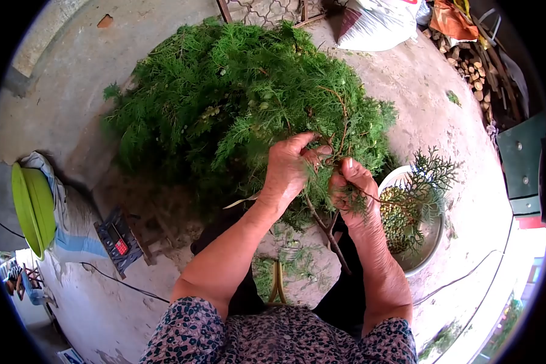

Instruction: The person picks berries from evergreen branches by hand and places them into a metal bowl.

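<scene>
A leafy conifer branch (319, 222) slants down between my knees, its upper twigs running up past my hands. My left hand (288, 168) has thumb and fingers pinched on the green twigs at its upper part. Close beside it, my right hand (357, 187) is closed on a sprig (428, 185) whose leafy end sticks out to the right. This sprig hangs over a round metal bowl (438, 238) with many small green cones (394, 227) in it. A large heap of green conifer branches (206, 103) lies in front of both hands.
A lime green basin (31, 209) leans beside a sack at left, near a dark crate-like object (120, 241). White sack (379, 24) and stacked firewood (474, 79) stand at the back right. A yellowish forked handle (277, 282) and leaf scraps are between my legs. A cable crosses the floor.
</scene>
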{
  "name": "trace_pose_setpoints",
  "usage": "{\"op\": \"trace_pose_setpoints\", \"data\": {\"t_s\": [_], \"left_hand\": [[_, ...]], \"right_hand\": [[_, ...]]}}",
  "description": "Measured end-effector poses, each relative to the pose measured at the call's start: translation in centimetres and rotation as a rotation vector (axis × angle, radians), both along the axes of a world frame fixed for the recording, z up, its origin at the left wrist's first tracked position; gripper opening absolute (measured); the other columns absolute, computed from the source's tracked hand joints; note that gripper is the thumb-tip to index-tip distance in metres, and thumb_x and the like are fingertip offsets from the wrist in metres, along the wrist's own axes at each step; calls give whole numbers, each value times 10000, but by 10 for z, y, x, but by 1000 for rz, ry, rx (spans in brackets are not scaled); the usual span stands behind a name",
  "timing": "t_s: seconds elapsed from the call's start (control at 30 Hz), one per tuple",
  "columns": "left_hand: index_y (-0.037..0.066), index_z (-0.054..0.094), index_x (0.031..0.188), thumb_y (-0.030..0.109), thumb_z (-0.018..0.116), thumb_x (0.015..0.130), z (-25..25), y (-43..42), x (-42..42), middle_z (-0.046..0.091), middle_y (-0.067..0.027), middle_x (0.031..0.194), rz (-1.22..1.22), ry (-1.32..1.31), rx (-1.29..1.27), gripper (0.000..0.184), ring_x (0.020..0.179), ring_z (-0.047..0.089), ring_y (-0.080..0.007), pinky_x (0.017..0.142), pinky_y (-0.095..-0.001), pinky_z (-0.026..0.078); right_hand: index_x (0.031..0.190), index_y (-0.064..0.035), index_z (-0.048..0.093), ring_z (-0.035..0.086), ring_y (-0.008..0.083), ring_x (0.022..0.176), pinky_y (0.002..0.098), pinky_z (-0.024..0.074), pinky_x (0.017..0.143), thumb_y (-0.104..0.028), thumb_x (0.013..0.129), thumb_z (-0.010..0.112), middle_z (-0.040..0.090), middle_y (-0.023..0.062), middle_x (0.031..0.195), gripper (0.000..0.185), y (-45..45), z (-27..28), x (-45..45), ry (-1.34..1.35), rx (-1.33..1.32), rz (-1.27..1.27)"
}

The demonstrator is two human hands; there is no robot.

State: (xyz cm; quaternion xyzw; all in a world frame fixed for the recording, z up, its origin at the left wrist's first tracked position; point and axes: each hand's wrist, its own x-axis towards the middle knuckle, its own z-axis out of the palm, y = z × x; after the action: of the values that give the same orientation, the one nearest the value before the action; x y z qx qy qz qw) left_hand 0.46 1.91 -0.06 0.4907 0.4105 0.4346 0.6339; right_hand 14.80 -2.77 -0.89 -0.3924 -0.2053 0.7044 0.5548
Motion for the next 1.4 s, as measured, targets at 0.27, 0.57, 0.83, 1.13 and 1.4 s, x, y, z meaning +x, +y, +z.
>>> {"op": "trace_pose_setpoints", "data": {"t_s": [0.27, 0.57, 0.83, 1.13, 1.4], "left_hand": [[-51, 561, 1002, 22, 566, 754, -6, 8, -3, 615, -97, 794, 31, -98, -158, 258, 449, 494, -85, 352, -182, 351], [24, 581, 971, 57, 550, 824, -3, 12, 1, 607, -62, 740, 363, -25, 115, 155, 454, 513, -77, 365, -182, 395], [36, 565, 909, 33, 544, 774, 9, 18, -2, 601, -62, 748, 311, -596, -194, 136, 528, 541, -125, 431, -210, 388], [57, 592, 889, 126, 727, 659, 26, -32, 37, 548, 9, 650, 15, 199, 738, 275, 468, 450, -65, 427, -215, 387], [-14, 565, 860, 37, 712, 663, 29, -44, 64, 571, -106, 681, 134, 307, 1130, 251, 555, 573, -189, 476, -261, 457]], "right_hand": [[865, -14, 552, 311, 34, 405, 181, 218, 355, -266, 840, 552, 412, -45, 543, 254, -1, -1, 0, 97, 10, 40], [797, -60, 536, 300, 47, 405, 195, 218, 357, -257, 835, 565, 418, -31, 548, 202, -3, -6, 4, 113, -75, -10], [784, -66, 509, 308, 75, 474, 218, 256, 431, -270, 805, 602, 417, -7, 635, 225, 1, -16, 7, 164, -107, -92], [1009, -70, 524, 508, 156, 908, 275, 428, 787, -330, 860, 499, 532, 81, 910, 301, -18, -3, -4, -22, 89, -189], [1064, -75, 486, 505, 110, 889, 262, 440, 764, -272, 893, 478, 531, 39, 957, 261, -3, -46, 3, 76, 36, -133]]}}
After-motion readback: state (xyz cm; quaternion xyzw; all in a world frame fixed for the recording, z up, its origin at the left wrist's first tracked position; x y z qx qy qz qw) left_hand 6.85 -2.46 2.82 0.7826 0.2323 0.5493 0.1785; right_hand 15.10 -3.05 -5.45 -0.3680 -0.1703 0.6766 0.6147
